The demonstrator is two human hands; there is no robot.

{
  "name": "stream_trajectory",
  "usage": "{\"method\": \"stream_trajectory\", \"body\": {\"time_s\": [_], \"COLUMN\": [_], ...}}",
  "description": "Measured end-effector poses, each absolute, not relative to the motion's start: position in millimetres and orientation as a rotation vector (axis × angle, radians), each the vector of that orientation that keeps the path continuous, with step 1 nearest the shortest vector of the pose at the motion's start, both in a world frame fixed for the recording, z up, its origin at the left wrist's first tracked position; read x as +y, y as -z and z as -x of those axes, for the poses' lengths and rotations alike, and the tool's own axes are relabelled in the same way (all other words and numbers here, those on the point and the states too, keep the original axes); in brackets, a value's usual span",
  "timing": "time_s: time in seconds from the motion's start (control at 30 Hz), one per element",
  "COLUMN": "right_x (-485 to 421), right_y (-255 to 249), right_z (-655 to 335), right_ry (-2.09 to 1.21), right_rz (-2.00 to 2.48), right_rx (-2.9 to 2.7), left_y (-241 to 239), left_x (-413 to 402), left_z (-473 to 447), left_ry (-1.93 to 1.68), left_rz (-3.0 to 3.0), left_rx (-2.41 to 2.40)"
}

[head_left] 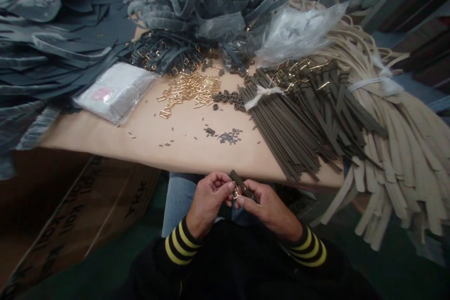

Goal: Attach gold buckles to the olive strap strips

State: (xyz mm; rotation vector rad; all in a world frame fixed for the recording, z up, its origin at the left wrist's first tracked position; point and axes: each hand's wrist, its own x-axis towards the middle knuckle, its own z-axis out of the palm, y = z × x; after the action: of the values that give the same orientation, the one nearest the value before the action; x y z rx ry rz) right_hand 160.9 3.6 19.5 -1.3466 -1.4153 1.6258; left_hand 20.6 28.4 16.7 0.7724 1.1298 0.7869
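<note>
Left grip (210,199): clamped on gold buckle (236,192) | right grip (272,207): pinching dark strap (238,178) beside left grip | advisable: strap flat, buckle square

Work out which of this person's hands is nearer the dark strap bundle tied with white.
Right. The right hand is at the near edge of the table, close to the lower ends of the bundle; the left hand is farther left, away from it.

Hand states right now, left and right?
Left hand: closed, holding the gold buckle.
Right hand: closed, holding the dark strap by the buckle.
</note>
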Motion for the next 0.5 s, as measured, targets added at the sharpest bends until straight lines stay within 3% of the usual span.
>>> {"method": "stream_trajectory", "body": {"time_s": [0.5], "right_x": [-8.0], "right_y": [-12.1], "right_z": [-154.5], "right_ry": [-1.474], "right_rz": [1.524], "right_rx": [-1.457], "left_y": [-17.6], "left_x": [6.2], "left_z": [-21.1], "left_ry": [-0.805], "left_rz": [-0.775], "left_rx": [1.146]}}
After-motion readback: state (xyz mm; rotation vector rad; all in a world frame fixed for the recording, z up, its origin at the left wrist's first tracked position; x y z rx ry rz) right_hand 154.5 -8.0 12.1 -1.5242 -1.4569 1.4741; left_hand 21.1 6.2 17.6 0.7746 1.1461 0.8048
